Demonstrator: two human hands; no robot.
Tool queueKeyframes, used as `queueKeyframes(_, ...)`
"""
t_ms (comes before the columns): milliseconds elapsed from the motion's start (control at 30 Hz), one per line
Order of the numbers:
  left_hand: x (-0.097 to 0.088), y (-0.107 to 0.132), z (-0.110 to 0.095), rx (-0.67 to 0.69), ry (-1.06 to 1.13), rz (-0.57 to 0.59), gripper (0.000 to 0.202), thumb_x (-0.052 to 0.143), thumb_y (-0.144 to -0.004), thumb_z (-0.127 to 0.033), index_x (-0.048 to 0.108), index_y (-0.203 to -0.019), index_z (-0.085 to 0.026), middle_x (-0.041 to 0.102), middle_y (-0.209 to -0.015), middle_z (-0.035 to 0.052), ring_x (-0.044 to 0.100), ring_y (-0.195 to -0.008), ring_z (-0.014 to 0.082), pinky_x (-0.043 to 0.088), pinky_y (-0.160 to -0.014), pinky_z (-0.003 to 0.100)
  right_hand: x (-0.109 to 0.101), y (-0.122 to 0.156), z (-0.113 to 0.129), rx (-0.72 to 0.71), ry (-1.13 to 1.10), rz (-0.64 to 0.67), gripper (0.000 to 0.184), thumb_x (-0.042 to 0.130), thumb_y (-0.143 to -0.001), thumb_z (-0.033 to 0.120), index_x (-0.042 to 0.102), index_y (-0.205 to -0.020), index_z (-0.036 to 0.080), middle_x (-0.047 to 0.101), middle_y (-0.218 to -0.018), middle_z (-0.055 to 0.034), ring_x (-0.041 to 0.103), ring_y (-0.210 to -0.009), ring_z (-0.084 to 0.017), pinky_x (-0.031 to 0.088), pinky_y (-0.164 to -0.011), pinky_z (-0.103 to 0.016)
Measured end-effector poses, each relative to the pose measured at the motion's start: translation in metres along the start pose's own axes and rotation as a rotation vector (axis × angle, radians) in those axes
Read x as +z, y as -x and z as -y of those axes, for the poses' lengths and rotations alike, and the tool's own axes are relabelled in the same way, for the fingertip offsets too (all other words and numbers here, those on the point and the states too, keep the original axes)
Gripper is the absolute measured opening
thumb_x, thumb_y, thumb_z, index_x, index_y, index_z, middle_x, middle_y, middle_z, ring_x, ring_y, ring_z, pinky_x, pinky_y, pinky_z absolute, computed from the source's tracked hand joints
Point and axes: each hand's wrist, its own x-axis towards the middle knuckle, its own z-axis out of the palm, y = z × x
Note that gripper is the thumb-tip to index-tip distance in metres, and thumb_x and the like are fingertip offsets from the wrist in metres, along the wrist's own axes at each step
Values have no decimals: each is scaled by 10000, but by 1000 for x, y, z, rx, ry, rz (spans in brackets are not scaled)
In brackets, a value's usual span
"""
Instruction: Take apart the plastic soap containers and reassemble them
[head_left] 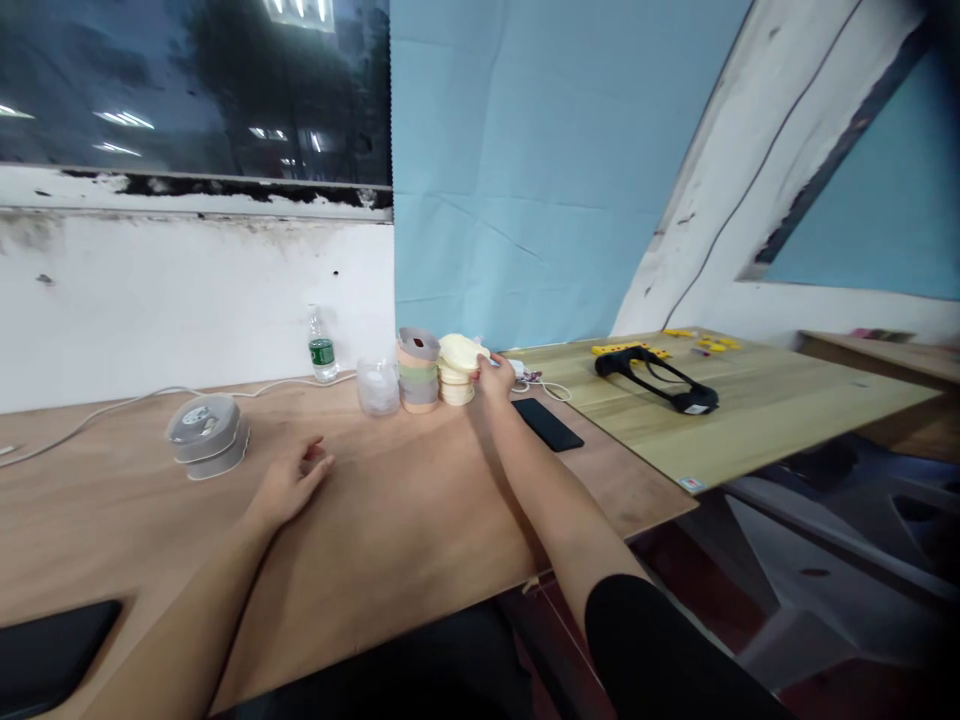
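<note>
While your left hand (289, 482) lies open on the wooden desk (420, 500), well apart from your right hand (495, 378), that right hand touches the cream stacked cups (457, 365) at the far edge, just beside the multicoloured stack (418, 372) and near a black phone (547, 424).

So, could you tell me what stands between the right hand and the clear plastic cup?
The head view shows a cream bowl stack at the right hand, then a coloured bowl stack beside the clear plastic cup.

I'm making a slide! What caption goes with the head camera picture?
The right hand reaches a cream bowl stack on a wooden desk; the left hand rests nearby.
</note>
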Motion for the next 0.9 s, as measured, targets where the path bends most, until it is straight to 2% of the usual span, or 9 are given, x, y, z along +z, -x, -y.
queueKeyframes(67, -1, 0, -1, -5, -3, 7, 638, 441, -830, -608, 495, -1279, -157, 649, -1102, 115, 618, -1010, 271, 484, -899, 419, 2, -4, -3, 12, 78, 8, 497, 611, -717, 444, 592, -1086, 112, 620, -612, -23, 604, -538, -189, 508, -557, -315)
queueKeyframes(233, -2, 0, -2, -6, 11, 2, 616, 447, -838, -598, 501, -1268, -160, 652, -1096, 113, 618, -1012, 264, 476, -912, 417, 0, -11, -12, -167, 376, -18, 375, 631, -678, 494, 645, -847, 160, 686, -836, -108, 633, -819, -252, 478, -785, -360)
queueKeyframes(333, -1, 0, -2, -8, 18, 1, 612, 450, -837, -596, 512, -1260, -157, 655, -1097, 114, 623, -1008, 265, 483, -901, 413, 1, -14, -18, -156, 401, 24, 368, 619, -682, 524, 634, -795, 175, 683, -800, -92, 624, -792, -243, 466, -778, -349)
queueKeyframes(433, 0, 0, 0, -5, 12, -6, 618, 452, -835, -596, 515, -1263, -154, 653, -1110, 117, 619, -1015, 268, 483, -897, 413, 1, -13, -19, -122, 415, 56, 402, 604, -698, 543, 637, -839, 168, 670, -781, -83, 615, -768, -238, 466, -756, -349)
queueKeyframes(533, 0, 1, 1, 1, 13, -4, 619, 451, -836, -595, 512, -1271, -159, 652, -1120, 115, 620, -1017, 266, 483, -901, 411, -2, -6, -14, -137, 506, 89, 466, 572, -746, 548, 637, -990, 156, 664, -879, -112, 611, -850, -264, 457, -798, -384)
queueKeyframes(633, 1, 0, 2, -12, 16, 7, 626, 451, -833, -597, 517, -1270, -154, 653, -1122, 117, 629, -1007, 264, 489, -892, 400, -3, 0, -7, -349, 637, 124, 560, 573, -765, 562, 590, -1171, 177, 600, -1105, -158, 549, -1049, -311, 397, -917, -457)
queueKeyframes(733, 1, 0, 1, -18, 13, 16, 632, 455, -829, -600, 525, -1264, -147, 655, -1128, 121, 628, -1012, 267, 490, -890, 396, -1, -1, -6, -550, 704, 313, 541, 584, -777, 557, 605, -1175, 192, 467, -1298, -170, 424, -1226, -322, 314, -1022, -478)
queueKeyframes(800, 0, 0, 0, -14, 9, 12, 626, 454, -829, -600, 531, -1255, -148, 658, -1125, 118, 628, -1016, 267, 490, -890, 393, 0, -5, -9, -556, 692, 457, 480, 572, -799, 528, 626, -1137, 192, 453, -1302, -155, 401, -1259, -295, 314, -1040, -444)
queueKeyframes(900, -1, 1, 0, -12, 7, 4, 619, 444, -833, -603, 531, -1248, -153, 659, -1118, 116, 632, -1010, 269, 494, -881, 394, 0, -7, -14, -554, 644, 525, 468, 610, -775, 488, 600, -1143, 199, 494, -1225, -122, 445, -1218, -253, 354, -1021, -397)
